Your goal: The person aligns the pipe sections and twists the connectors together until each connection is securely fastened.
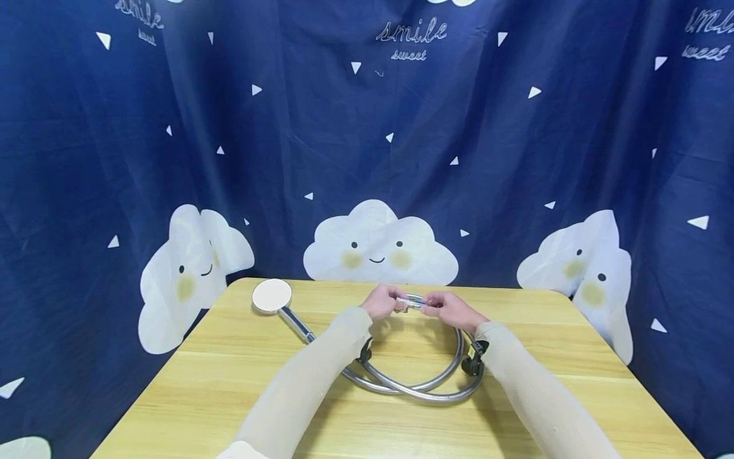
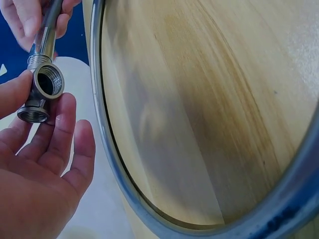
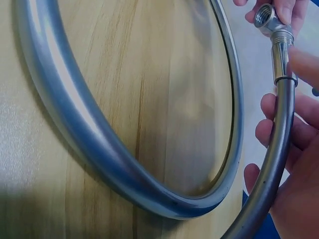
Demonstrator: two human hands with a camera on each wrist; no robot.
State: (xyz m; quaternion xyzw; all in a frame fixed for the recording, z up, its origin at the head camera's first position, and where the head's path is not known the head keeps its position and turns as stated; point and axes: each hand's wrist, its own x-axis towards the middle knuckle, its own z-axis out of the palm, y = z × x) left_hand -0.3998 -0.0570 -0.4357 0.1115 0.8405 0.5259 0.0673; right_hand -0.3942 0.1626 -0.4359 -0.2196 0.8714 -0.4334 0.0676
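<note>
My left hand (image 1: pixel 381 302) pinches a small metal tee fitting (image 2: pixel 38 94) between thumb and fingers, its threaded mouths showing in the left wrist view. The fitting meets the chrome end nut (image 3: pixel 281 59) of a shower hose, with some screw thread visible at the joint. My right hand (image 1: pixel 455 310) grips that hose end, thumb at the nut and fingers curled around the grey metal hose (image 3: pixel 279 134). Both hands are close together above the far part of the table. At the hose's other end, a round white-faced shower head (image 1: pixel 272 296) lies at the table's back left.
The hose loops over the wooden table (image 1: pixel 550 344) beneath my forearms and crosses itself in front of the hands. A dark blue curtain (image 1: pixel 321 127) with white clouds hangs behind the table and along both sides.
</note>
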